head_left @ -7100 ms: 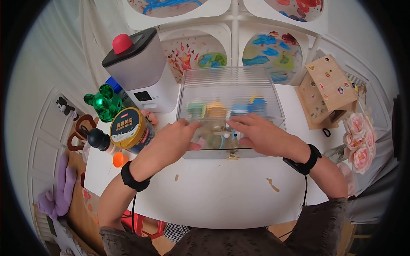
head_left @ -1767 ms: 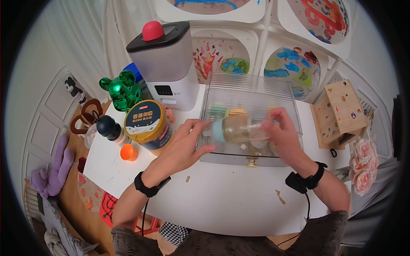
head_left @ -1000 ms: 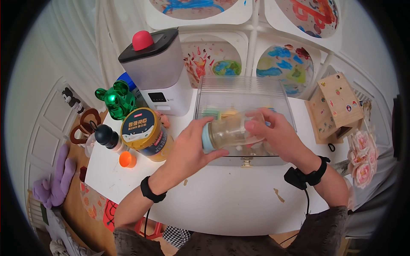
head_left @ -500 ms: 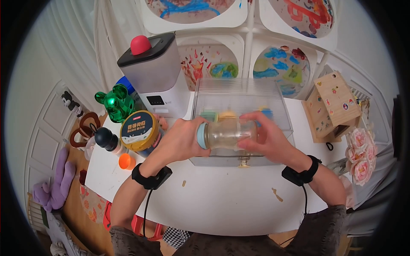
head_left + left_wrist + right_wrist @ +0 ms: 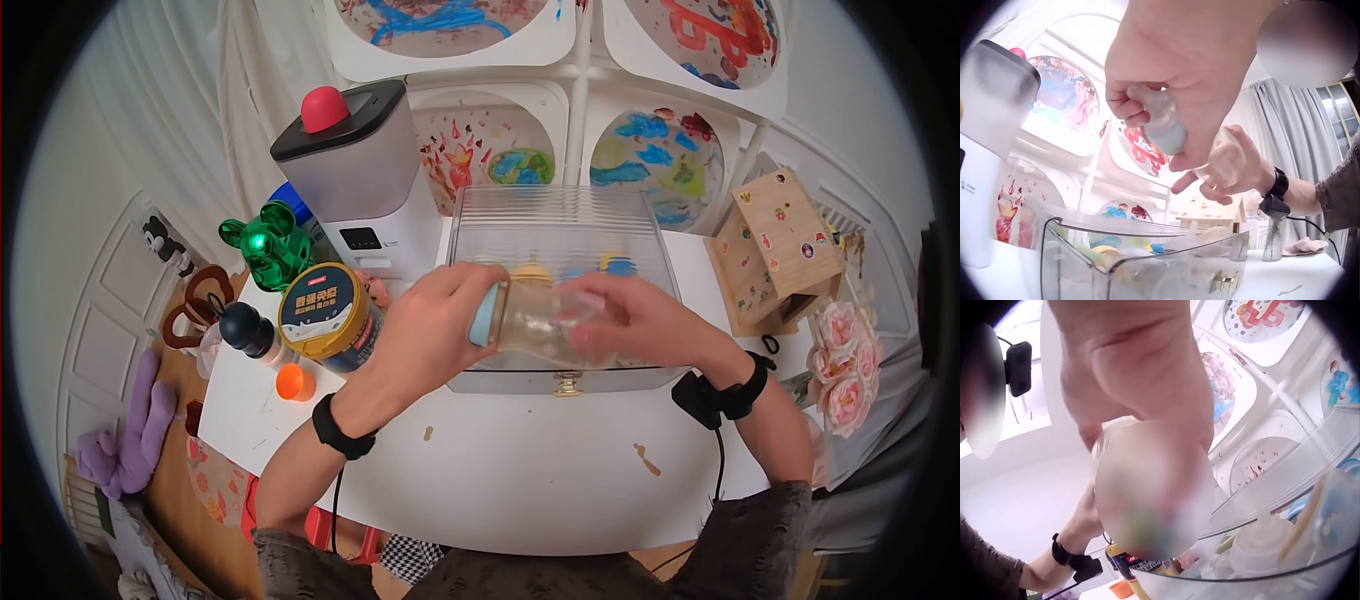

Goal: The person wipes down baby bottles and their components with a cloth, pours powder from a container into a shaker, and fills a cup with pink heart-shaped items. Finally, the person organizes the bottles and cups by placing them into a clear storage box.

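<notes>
A clear baby bottle (image 5: 530, 322) with a light blue collar (image 5: 486, 315) is held sideways above the front of a clear plastic storage box (image 5: 550, 215). My left hand (image 5: 425, 325) grips the collar end. In the left wrist view a translucent teat-like tip (image 5: 1150, 100) sticks out past the collar, between my fingers. Around the bottle's bottom end curl the fingers of my right hand (image 5: 640, 312), blurred in the head view. Inside the box sit several items with yellow, blue and green parts. A gold latch (image 5: 568, 384) is on its front.
Left of the box stand a white dispenser (image 5: 375, 200), a yellow-lidded tub (image 5: 325, 310), a green bear figure (image 5: 268, 245), a black-topped bottle (image 5: 245, 325) and an orange cup (image 5: 295, 382). A wooden house (image 5: 775, 250) and pink flowers (image 5: 845, 365) are at the right.
Both hands were on the box front; later the bottle appeared in my right hand, then both hands held it. Since half a second ago it has tilted slightly, and my left hand now covers its collar end more.
</notes>
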A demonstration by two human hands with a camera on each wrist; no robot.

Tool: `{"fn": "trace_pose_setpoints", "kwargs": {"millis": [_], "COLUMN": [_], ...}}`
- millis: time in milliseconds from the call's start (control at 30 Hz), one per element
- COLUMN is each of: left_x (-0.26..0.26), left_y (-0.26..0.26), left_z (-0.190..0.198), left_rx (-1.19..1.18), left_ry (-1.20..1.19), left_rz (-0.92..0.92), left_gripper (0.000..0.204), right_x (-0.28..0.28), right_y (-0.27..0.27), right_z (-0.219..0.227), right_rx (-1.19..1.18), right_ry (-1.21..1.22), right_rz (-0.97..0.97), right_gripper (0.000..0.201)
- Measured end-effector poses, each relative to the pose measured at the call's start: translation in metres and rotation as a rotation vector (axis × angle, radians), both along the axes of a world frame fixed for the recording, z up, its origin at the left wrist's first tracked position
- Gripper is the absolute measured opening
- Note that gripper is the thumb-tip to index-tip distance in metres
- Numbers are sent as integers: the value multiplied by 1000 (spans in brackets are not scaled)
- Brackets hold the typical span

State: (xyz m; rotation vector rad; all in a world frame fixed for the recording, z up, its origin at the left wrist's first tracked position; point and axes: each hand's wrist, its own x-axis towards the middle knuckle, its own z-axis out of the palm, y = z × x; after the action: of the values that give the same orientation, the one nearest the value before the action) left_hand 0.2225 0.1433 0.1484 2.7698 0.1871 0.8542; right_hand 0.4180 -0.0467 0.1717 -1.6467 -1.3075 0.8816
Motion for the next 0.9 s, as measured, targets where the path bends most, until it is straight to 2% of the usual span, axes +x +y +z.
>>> {"fn": "trace_pose_setpoints", "kwargs": {"millis": [67,100,167,200,267,300,367,400,467,500,567,700,767,800,833,867,900], "left_x": [-1,0,4,6,8,9,12,9,4,2,-1,-8,-11,-9,-6,-3,-2], "left_y": [4,6,10,11,14,15,16,22,36,35,30,49,53,50,44,38,33], "left_z": [-4,-2,3,6,14,22,35,26,6,6,15,15,14,10,2,-7,-15], "left_rx": [-63,-62,-354,-353,-566,-564,-713,-712,-1329,-1327,-1474,-1406,-1064,-1065,-620,-177,-182], "left_ry": [180,179,409,412,653,653,949,951,858,857,856,830,579,580,517,439,440], "left_rz": [-31,-30,-84,-82,-152,-149,-117,-122,-404,-408,-433,-365,-170,-171,-76,20,23], "left_gripper": [61,61,54,54,54,54,62,62,66,66,67,64,64,64,68,73,73], "right_x": [-6,-9,-18,-23,-31,-32,-32,-36,-43,-43,-37,-29,-21,-23,-26,-28,-31], "right_y": [0,0,-3,-3,-2,-3,-9,-12,-17,-18,-19,-26,-31,-32,-33,-32,-30], "right_z": [7,3,-13,-21,-31,-31,-29,-30,-29,-31,-37,-26,-21,-19,-17,-17,-17], "right_rx": [-52,-51,261,263,415,419,514,509,691,689,819,666,397,396,240,164,86], "right_ry": [-292,-293,-819,-816,-1376,-1376,-1485,-1485,-1630,-1635,-1623,-1583,-1124,-1125,-830,-680,-534], "right_rz": [135,137,102,103,26,25,4,2,-127,-128,-147,-264,-329,-329,-264,-220,-190], "right_gripper": [56,56,58,58,62,62,60,60,58,58,57,56,60,60,63,65,66]}}
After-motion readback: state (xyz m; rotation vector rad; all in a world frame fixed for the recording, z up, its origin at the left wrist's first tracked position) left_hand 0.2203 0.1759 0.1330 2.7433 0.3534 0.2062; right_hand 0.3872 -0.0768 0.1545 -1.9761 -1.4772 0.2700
